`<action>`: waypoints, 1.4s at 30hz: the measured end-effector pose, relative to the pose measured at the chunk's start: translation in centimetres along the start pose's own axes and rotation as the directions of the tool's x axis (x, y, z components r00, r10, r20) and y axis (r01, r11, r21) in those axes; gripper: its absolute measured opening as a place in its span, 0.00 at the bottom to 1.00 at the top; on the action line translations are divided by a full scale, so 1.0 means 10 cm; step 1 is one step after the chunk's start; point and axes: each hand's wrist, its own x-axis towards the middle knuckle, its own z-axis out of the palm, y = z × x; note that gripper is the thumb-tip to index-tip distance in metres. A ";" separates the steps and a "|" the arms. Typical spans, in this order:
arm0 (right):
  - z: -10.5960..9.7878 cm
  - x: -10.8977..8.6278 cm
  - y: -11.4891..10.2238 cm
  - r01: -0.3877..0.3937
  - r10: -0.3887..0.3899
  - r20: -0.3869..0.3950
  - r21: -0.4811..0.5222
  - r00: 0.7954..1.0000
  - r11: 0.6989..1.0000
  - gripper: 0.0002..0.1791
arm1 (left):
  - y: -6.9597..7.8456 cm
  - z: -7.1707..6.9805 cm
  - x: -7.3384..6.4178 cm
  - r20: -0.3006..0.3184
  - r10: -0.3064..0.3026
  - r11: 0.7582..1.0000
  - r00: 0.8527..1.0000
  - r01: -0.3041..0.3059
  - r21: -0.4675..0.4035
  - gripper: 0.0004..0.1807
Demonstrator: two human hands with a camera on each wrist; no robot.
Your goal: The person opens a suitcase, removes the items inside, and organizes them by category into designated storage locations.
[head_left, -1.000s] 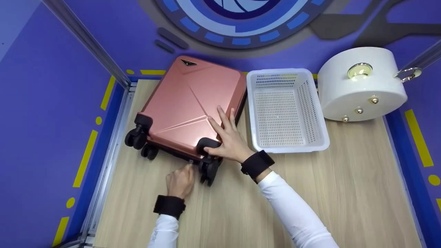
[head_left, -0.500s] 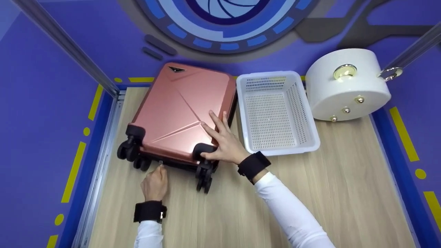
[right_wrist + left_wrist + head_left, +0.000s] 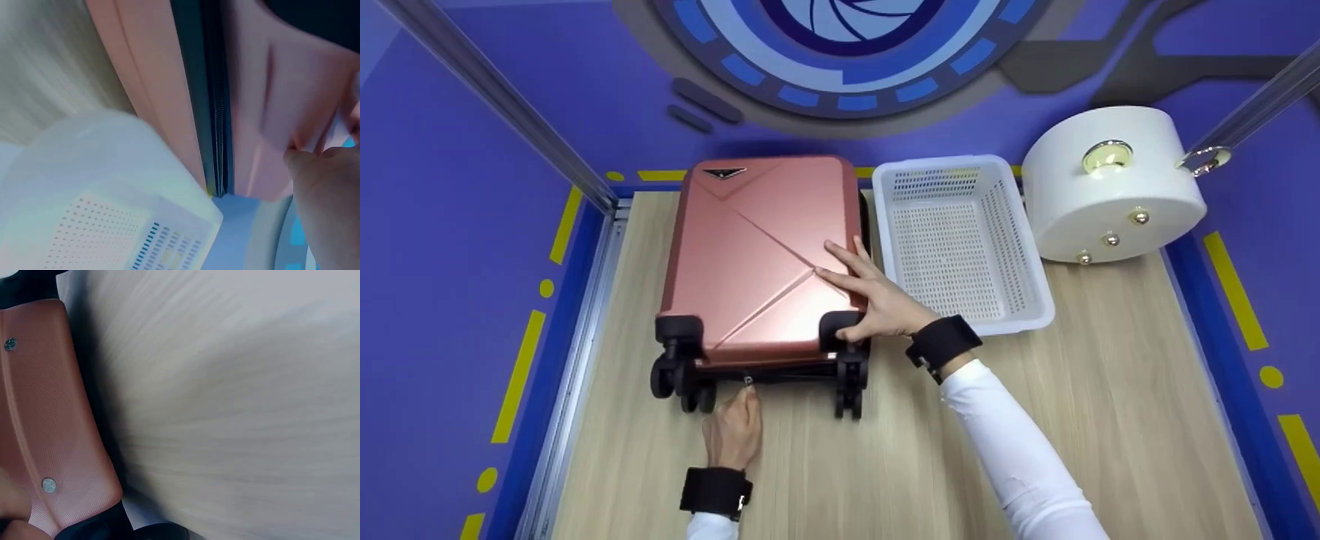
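A rose-pink hard-shell suitcase (image 3: 757,262) lies flat on the wood-grain surface, its black wheels (image 3: 851,382) toward the person. At the wheeled end, the fingers of my left hand (image 3: 735,427) are curled and pinch a small metal zipper pull (image 3: 748,380) between the wheels. My right hand (image 3: 881,304) rests with spread fingers on the shell's near right corner, thumb over the black corner guard. The right wrist view shows the zipper (image 3: 218,124) running along the side with its teeth together. In the left wrist view, the wheeled end (image 3: 62,422) fills the left edge.
Just right of the suitcase stands a white perforated basket (image 3: 1039,319). Beyond it is a round-sided white case (image 3: 1110,180) with gold-coloured knobs. A blue printed wall (image 3: 810,139) rises at the back, with metal-framed panels at both sides.
My left hand slid leftward along the wheeled end with the zipper pull. The suitcase then turned from slanted to nearly square with the back wall, my right hand staying on it.
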 end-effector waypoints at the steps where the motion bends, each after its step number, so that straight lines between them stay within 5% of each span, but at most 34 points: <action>1: 0.01 -0.01 0.00 -0.001 0.001 0.000 -0.005 1.000 1.000 0.56 | 0.00 0.00 0.00 0.005 0.001 1.000 1.000 -0.001 0.003 0.21; 10: 0.13 -0.15 -0.02 0.013 -0.013 -0.064 -0.013 0.998 1.000 0.48 | -0.18 -0.11 0.05 -0.029 -0.020 0.999 0.999 0.021 0.047 0.17; 16: 0.16 -0.20 0.00 0.039 -0.038 -0.087 0.010 0.996 0.999 0.43 | -0.49 -0.32 0.09 -0.081 -0.126 0.988 0.989 0.132 0.075 0.20; 22: 0.16 -0.20 0.01 0.046 -0.043 -0.099 0.024 0.994 0.999 0.43 | -0.67 -0.47 0.16 -0.038 -0.185 0.979 0.982 0.188 0.073 0.29; 28: 0.18 -0.19 0.02 0.048 -0.043 -0.115 0.038 0.992 0.998 0.42 | -0.79 -0.57 0.25 -0.007 -0.287 0.957 0.958 0.287 0.045 0.29; 34: 0.19 -0.20 0.02 0.037 -0.030 -0.120 0.061 0.992 0.997 0.42 | -0.96 -0.64 0.44 0.054 -0.228 0.972 0.972 0.224 0.072 0.08; 42: 0.19 -0.20 0.02 0.040 -0.031 -0.131 0.065 0.991 0.997 0.41 | -1.12 -0.74 0.75 0.204 -0.131 0.991 0.970 0.122 0.053 0.06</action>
